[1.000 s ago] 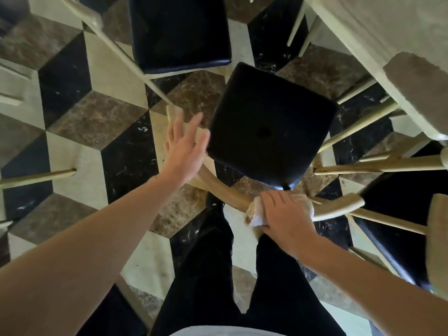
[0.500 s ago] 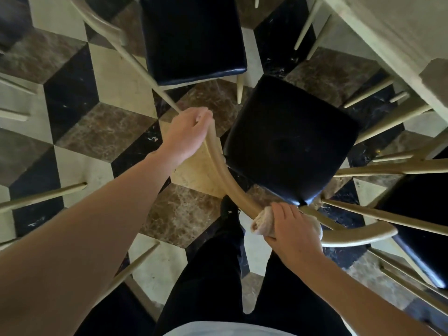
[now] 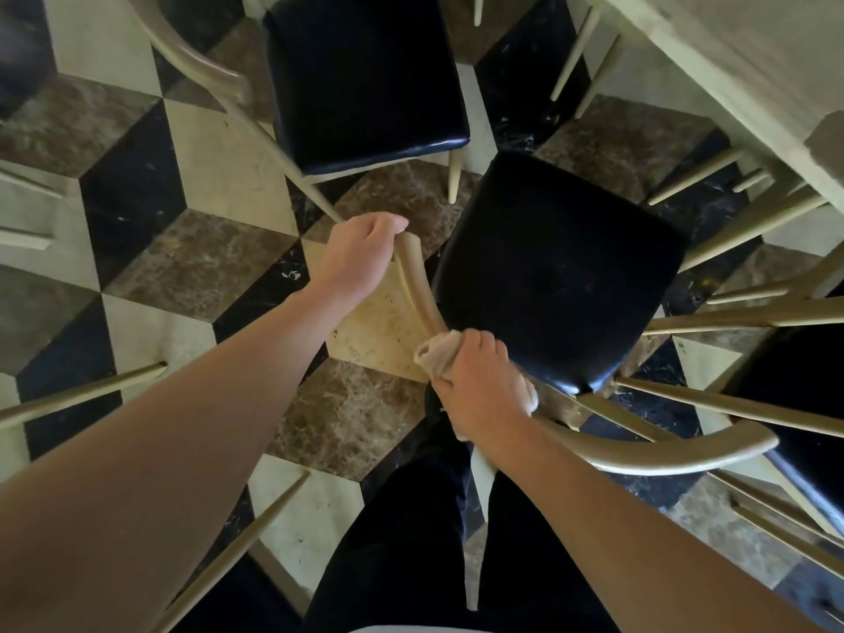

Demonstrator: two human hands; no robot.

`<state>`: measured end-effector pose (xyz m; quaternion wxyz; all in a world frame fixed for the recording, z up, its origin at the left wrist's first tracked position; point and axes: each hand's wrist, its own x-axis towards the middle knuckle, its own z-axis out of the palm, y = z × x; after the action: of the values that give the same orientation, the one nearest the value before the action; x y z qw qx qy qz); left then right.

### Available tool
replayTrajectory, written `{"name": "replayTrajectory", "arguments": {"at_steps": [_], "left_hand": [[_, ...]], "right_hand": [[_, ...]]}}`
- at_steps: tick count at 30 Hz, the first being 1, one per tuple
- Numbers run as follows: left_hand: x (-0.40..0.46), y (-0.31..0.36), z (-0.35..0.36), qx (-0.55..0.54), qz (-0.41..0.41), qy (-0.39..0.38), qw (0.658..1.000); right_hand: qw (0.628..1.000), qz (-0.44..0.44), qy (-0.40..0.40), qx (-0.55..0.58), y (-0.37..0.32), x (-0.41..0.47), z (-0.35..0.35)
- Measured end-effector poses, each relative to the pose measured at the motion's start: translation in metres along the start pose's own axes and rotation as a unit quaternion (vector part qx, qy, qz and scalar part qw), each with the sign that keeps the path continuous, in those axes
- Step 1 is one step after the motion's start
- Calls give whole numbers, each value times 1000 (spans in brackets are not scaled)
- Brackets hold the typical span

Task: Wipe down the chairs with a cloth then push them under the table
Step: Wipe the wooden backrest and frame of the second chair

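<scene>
Below me stands a chair with a black padded seat (image 3: pixel 557 271) and a curved pale wooden backrest rail (image 3: pixel 418 290). My left hand (image 3: pixel 361 258) is closed around the left end of that rail. My right hand (image 3: pixel 479 386) presses a bunched beige cloth (image 3: pixel 434 358) onto the middle of the rail. The rail's right end (image 3: pixel 712 450) sticks out past my right wrist. The pale table (image 3: pixel 730 61) fills the upper right corner, its edge running just beyond the chair.
A second black-seated chair (image 3: pixel 365 79) stands ahead on the left, a third (image 3: pixel 804 386) at the right edge. Thin wooden chair legs and spindles (image 3: pixel 82 395) cross the view on both sides. The floor is marble in a cube pattern (image 3: pixel 196 262). My dark trousers (image 3: pixel 411 541) show below.
My left hand went from open above the rail to closed on its left end. My right hand slid the cloth leftward along the rail. The view shifted so the chair sits lower right.
</scene>
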<state>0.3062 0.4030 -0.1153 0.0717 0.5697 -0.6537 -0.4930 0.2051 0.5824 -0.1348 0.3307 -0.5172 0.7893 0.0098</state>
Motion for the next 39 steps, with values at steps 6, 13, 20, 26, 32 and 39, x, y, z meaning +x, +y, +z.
{"name": "replayTrajectory", "arguments": {"at_steps": [6,13,20,26,32,39], "left_hand": [[0,-10,9,28,29,59,997],[-1,-12,11,6,41,84,996],[-15,-17,45,161,122,111,973],[-7,-22,65,166,99,111,975],[5,-20,91,132,75,189,970],[6,-27,98,263,94,184,942]], "right_hand": [[984,93,-22,151,-51,70,-11],[905,108,-93,401,-46,117,-20],[856,118,-32,502,45,122,5],[894,-212,-110,379,72,131,33],[849,-357,-72,382,61,143,46],[897,-294,20,329,28,169,84]]}}
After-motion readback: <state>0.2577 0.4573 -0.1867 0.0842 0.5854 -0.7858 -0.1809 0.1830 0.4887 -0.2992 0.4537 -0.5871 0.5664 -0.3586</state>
